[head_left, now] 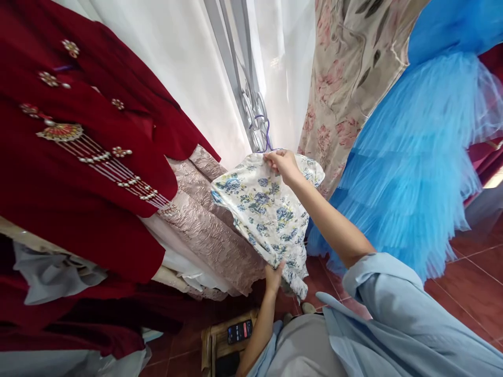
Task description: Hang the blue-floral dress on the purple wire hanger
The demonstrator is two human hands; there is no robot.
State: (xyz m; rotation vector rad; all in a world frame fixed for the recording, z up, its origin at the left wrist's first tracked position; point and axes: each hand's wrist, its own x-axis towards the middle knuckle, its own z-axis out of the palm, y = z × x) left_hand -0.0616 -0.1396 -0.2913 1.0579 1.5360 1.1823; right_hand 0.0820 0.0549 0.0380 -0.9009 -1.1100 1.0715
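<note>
A white blouse with blue flowers (267, 207) hangs in front of me on a purple hanger (268, 137), whose hook is up by a metal bracket with rings (253, 112). My right hand (282, 163) pinches the blouse at the neckline, just below the hanger's hook. Lower down, my left hand (274, 276) grips the blouse by its bottom edge; part of its fingers is behind the cloth.
Left hang a dark red velvet jacket (118, 173) with beaded brooches and a pink textured skirt (208, 235). To the right are a floral beige dress (334, 89) and a blue tulle dress (404, 157). A phone (239, 331) lies on a wooden stool (208, 340) below.
</note>
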